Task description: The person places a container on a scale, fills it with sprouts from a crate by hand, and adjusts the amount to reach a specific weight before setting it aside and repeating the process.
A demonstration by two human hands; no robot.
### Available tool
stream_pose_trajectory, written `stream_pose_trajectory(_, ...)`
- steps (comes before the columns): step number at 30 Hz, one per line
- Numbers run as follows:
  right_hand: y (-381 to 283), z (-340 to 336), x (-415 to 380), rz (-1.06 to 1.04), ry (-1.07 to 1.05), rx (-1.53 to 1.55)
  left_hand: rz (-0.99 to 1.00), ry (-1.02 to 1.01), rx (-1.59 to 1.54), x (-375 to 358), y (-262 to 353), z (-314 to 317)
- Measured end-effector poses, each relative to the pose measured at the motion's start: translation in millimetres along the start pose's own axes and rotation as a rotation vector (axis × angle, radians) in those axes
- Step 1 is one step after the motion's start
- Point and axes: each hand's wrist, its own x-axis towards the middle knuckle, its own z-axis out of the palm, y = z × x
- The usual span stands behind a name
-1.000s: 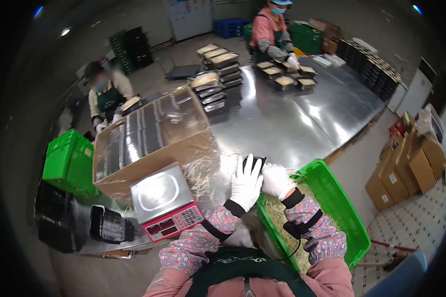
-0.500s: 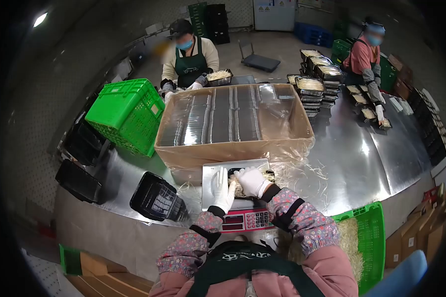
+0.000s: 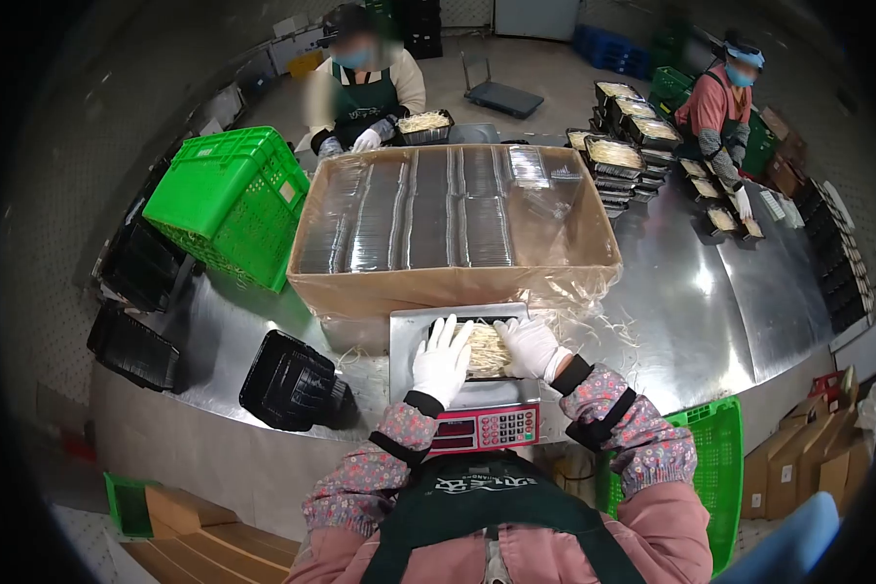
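A black tray (image 3: 488,378) heaped with pale, thin strands (image 3: 488,351), which look like sprouts or enoki mushrooms, rests on the metal pan of a scale (image 3: 405,336). My left hand (image 3: 444,362), in a white glove, lies along the tray's left side with its fingers stretched and spread. Over the right end is my gloved right hand (image 3: 534,347), its fingers reaching onto the strands; some fingertips are hard to see. Below the pan shows the scale's red keypad panel (image 3: 487,429).
A big carton (image 3: 438,282) of stacked clear lids stands just beyond the scale. Empty black trays (image 3: 290,382) and a green crate (image 3: 214,209) are at left. Filled trays (image 3: 615,156) are stacked at back right. Another green crate (image 3: 725,487) sits at lower right. Two co-workers stand across the table.
My right hand has moved right, from on top of the strands to the tray's right end, uncovering them. The left hand's fingers have spread. The view has shifted slightly.
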Motion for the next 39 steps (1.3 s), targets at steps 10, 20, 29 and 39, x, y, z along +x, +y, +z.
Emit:
stream_pose_trajectory(10, 20, 21, 3, -0.051, 0.001, -0.027, -0.108, -0.092, 0.053, 0, 9, 0)
stream_pose_trajectory(20, 98, -32, -68, 0.043, 0.075, 0.232, -0.032, -0.12, 0.054, 0, 8, -27)
stream_pose_trajectory(29, 175, 50, -145, 0.442, 0.028, 0.8, -0.564, 0.611, 0.31, -98, -99, -158)
stream_pose_trajectory(39, 149, -1, -123, 0.309, 0.089, 0.919, -0.895, 0.336, 0.189, -153, -152, -146)
